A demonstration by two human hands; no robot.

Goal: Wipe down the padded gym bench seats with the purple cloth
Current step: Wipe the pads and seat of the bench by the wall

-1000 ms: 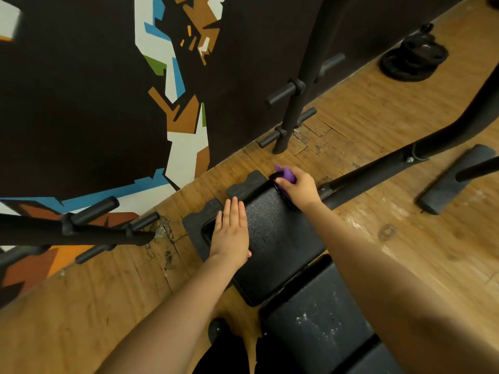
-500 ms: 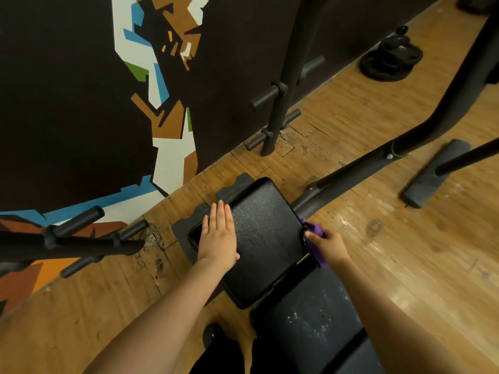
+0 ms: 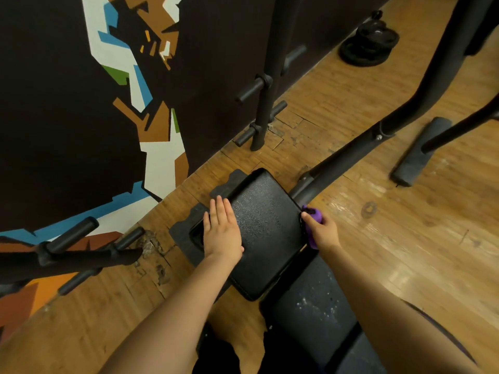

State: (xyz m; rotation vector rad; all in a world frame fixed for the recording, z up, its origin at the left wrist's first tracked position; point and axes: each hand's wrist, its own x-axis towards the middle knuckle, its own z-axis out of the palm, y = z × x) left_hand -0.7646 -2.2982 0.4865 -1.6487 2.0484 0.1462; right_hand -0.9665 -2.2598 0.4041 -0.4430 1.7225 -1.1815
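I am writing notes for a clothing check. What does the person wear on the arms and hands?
Nothing shows on them: the left hand and right hand have no gloves, rings or watch, and both forearms are bare, with no sleeves in view.

The purple cloth is mostly hidden inside the right hand's grip, and the lower pad just below it is cut off by the bottom edge.

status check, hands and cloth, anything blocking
Left hand flat on seat pad. Right hand grips purple cloth at pad's right edge. Nothing blocking the pad.
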